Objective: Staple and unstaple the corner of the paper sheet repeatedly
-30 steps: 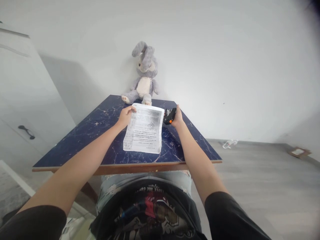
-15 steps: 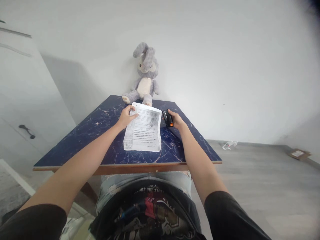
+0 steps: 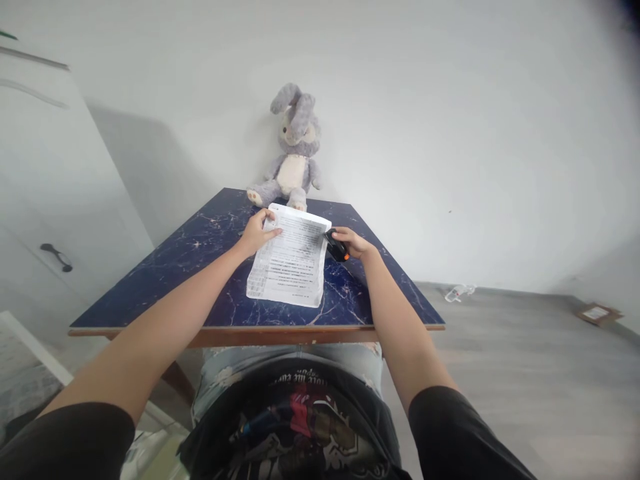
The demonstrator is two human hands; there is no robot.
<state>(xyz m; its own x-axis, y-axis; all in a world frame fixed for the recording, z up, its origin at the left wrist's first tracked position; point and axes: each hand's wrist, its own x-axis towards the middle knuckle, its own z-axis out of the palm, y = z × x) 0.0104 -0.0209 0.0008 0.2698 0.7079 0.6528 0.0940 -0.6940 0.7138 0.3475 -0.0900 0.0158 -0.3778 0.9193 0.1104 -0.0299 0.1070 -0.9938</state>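
Observation:
A printed sheaf of paper [image 3: 290, 260] is held just over the dark blue table, its lines of text facing up. My left hand [image 3: 259, 233] pinches its upper left edge, thumb on top and fingers behind. In my right hand [image 3: 354, 242] is a black stapler [image 3: 337, 247] with an orange end, which points toward my body. The stapler's far end meets the paper's right edge near the upper corner; whether the edge sits between its jaws I cannot tell.
A grey plush rabbit [image 3: 295, 153] sits at the table's back edge against the white wall. The blue marbled table [image 3: 165, 287] has a wooden rim. On the floor to the right lie a white item [image 3: 459, 292] and a cardboard box [image 3: 597, 313]. A white cabinet [image 3: 55, 200] stands left.
The stapler has turned, its far end tilting left onto the paper's right edge. The paper has rotated slightly clockwise, its top shifting right. My left hand keeps its hold.

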